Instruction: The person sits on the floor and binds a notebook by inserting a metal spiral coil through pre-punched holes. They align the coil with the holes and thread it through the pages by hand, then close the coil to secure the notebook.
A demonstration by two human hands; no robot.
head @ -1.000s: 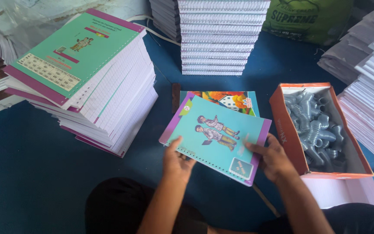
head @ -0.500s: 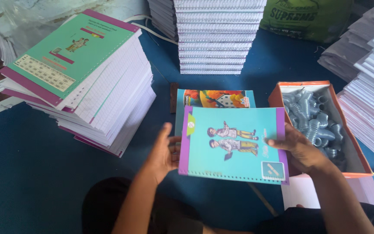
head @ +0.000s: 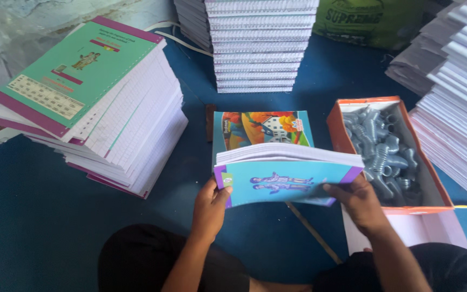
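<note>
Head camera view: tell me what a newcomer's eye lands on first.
The light-blue covered notebook block at centre, tilted up on edge, with the left hand and the right hand gripping its two ends. To its right stands an orange box of metal spiral coils. At upper left rises a tall stack of green-covered books.

Open blue floor (head: 39,216) lies to the left of the left hand (head: 210,208), bounded farther left by a leaning stack of green-covered books (head: 98,103). Just right of the right hand (head: 359,203) an orange box of metal spirals (head: 387,151) blocks the way, with white paper stacks (head: 460,92) beyond it. Ahead, a colourful booklet (head: 263,128) lies flat, leaving a blue gap before 1 tall white stack (head: 263,46).
</note>
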